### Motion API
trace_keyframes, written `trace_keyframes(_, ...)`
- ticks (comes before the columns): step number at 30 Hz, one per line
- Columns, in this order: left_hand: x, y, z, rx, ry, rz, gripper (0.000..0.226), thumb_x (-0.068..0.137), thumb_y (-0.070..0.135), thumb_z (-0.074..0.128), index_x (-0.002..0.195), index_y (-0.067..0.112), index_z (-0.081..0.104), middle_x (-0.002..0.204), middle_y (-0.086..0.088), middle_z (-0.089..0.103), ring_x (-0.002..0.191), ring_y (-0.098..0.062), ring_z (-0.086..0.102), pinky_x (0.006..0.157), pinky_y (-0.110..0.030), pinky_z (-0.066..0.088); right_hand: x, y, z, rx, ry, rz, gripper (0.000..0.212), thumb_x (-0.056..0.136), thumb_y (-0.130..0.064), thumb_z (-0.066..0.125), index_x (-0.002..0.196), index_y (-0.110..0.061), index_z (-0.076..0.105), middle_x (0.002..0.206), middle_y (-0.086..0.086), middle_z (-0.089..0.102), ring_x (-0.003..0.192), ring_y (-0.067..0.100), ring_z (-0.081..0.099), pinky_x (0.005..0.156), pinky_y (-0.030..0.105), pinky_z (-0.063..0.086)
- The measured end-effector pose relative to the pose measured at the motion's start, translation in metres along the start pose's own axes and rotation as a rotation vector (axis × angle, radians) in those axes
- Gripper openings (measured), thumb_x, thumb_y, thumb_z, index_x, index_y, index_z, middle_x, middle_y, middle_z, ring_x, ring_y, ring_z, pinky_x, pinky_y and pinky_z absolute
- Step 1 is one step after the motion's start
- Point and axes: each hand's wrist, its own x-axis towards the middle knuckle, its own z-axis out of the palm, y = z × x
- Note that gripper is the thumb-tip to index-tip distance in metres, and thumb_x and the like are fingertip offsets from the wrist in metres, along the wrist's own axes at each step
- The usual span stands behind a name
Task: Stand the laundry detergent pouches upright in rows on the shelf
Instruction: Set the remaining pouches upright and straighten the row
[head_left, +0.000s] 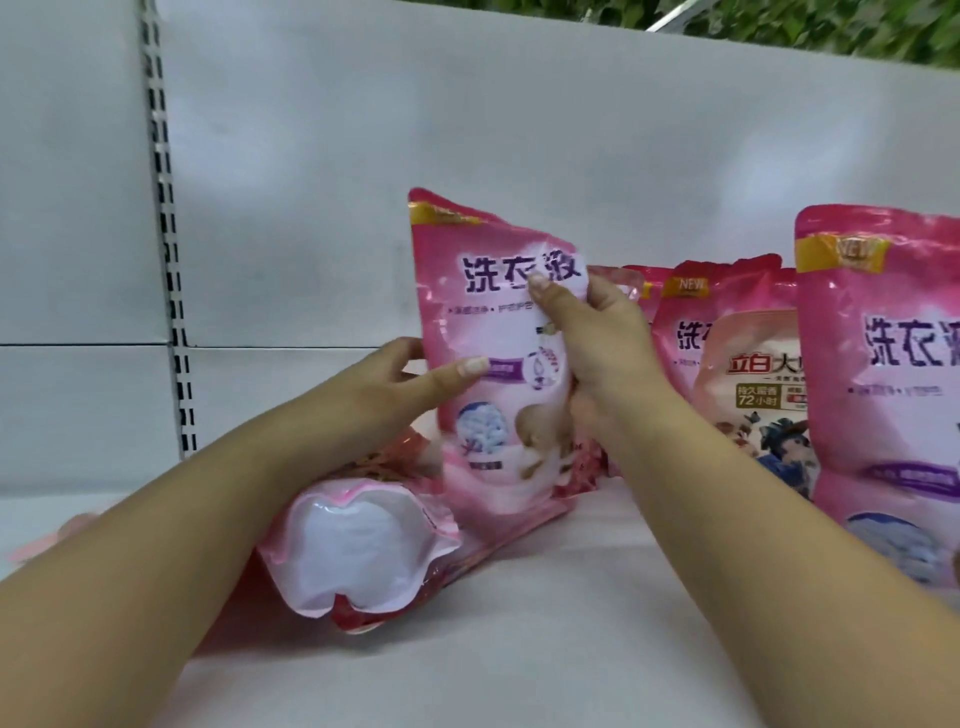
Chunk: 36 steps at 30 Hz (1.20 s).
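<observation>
White back panel behind the shelf; horizontal seam at mid height. Slotted metal upright runs down the left side, black slots in a column. Shelf board white, evenly lit. Green foliage blurred above the panel's top edge, upper right.

The bare white shelf lies open from about 5 to 7 o'clock, and again at 9 o'clock along the slotted upright and the back panel. At centre both hands, left hand and right hand, grip the tilted pouch, with a fallen pouch lying base-forward just at its 7 o'clock, touching it. From 2 to 4 o'clock the way is blocked by standing pouches: a near one at the frame edge and others behind it.
</observation>
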Motion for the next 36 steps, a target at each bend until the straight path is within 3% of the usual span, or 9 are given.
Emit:
trace_keyframes(4,0.001,0.000,0.004,0.005,0.047,0.150,0.025,0.068,0.036,0.070,0.089,0.028,0.060,0.071,0.025,0.071,0.067,0.006,0.067,0.056,-0.009,0.050,-0.004,0.005,0.004,-0.033,-0.205,0.253,0.018,0.079,-0.020,0.067,0.093,-0.011,0.059,0.081,0.011,0.067,0.068,0.024,0.064,0.073,0.040,0.055)
trace_keyframes(7,0.001,-0.005,0.004,-0.055,-0.037,0.117,0.031,0.066,0.033,0.064,0.096,0.025,0.062,0.081,0.023,0.072,0.076,0.003,0.068,0.062,-0.009,0.050,-0.002,0.006,-0.005,-0.070,-0.274,0.365,0.041,0.067,-0.029,0.073,0.102,-0.012,0.060,0.084,0.010,0.070,0.068,0.022,0.066,0.074,0.036,0.055)
trace_keyframes(10,0.002,-0.011,0.003,-0.098,-0.128,0.082,0.035,0.074,0.032,0.068,0.106,0.020,0.063,0.103,0.007,0.073,0.096,-0.012,0.068,0.082,-0.025,0.054,-0.003,0.002,-0.013,-0.104,-0.386,0.452,0.026,0.063,-0.028,0.071,0.082,-0.014,0.061,0.067,0.006,0.070,0.064,0.021,0.066,0.075,0.036,0.054)
trace_keyframes(16,-0.002,-0.004,0.007,-0.081,-0.161,0.061,0.047,0.068,0.038,0.073,0.110,0.033,0.053,0.094,0.005,0.075,0.084,-0.012,0.071,0.072,-0.029,0.058,0.002,-0.011,-0.013,-0.243,-0.222,0.179,0.021,0.075,0.004,0.066,0.067,-0.012,0.057,0.050,-0.002,0.065,0.048,0.012,0.063,0.051,0.024,0.055)
trace_keyframes(22,-0.008,-0.001,0.006,0.302,-0.280,-0.127,0.068,0.057,0.055,0.064,0.118,0.036,0.041,0.110,0.010,0.067,0.096,-0.009,0.065,0.089,-0.022,0.047,0.001,-0.014,-0.031,-0.435,-0.090,0.118,0.024,0.077,-0.024,0.071,0.098,-0.019,0.058,0.060,-0.010,0.067,0.056,0.010,0.065,0.057,0.022,0.054)
trace_keyframes(26,-0.003,0.005,0.005,0.594,-0.356,-0.203,0.028,0.075,0.052,0.060,0.098,0.039,0.051,0.107,0.012,0.064,0.098,-0.006,0.058,0.085,-0.017,0.039,-0.001,-0.013,-0.033,-0.533,-0.014,0.108,0.067,0.078,-0.032,0.069,0.134,-0.011,0.039,0.122,-0.002,0.056,0.094,0.019,0.057,0.079,0.027,0.042)
trace_keyframes(30,0.012,0.005,0.008,0.606,-0.378,-0.269,0.036,0.071,0.064,0.058,0.085,0.031,0.062,0.086,0.011,0.070,0.077,-0.005,0.062,0.079,-0.019,0.044,-0.002,-0.010,-0.030,-0.584,0.035,0.035,0.020,0.082,-0.027,0.066,0.098,-0.021,0.056,0.072,-0.005,0.055,0.062,0.014,0.055,0.064,0.027,0.047)
trace_keyframes(34,0.032,0.010,0.012,0.385,-0.601,-0.666,0.065,0.076,0.066,0.050,0.039,0.015,0.065,0.044,0.004,0.060,0.039,-0.006,0.054,0.049,-0.014,0.044,0.004,-0.003,-0.029,-0.666,0.084,-0.028,0.013,0.083,-0.030,0.064,0.090,-0.019,0.060,0.080,-0.010,0.055,0.069,0.017,0.058,0.064,0.028,0.048)
trace_keyframes(36,0.043,0.005,0.015,0.473,-0.641,-0.774,0.063,0.075,0.065,0.051,0.037,0.017,0.064,0.045,0.007,0.060,0.046,-0.007,0.056,0.058,-0.016,0.045,0.009,-0.001,-0.032,-0.676,0.114,-0.038,0.011,0.083,-0.032,0.064,0.085,-0.023,0.058,0.089,-0.009,0.062,0.073,0.020,0.061,0.073,0.034,0.052)
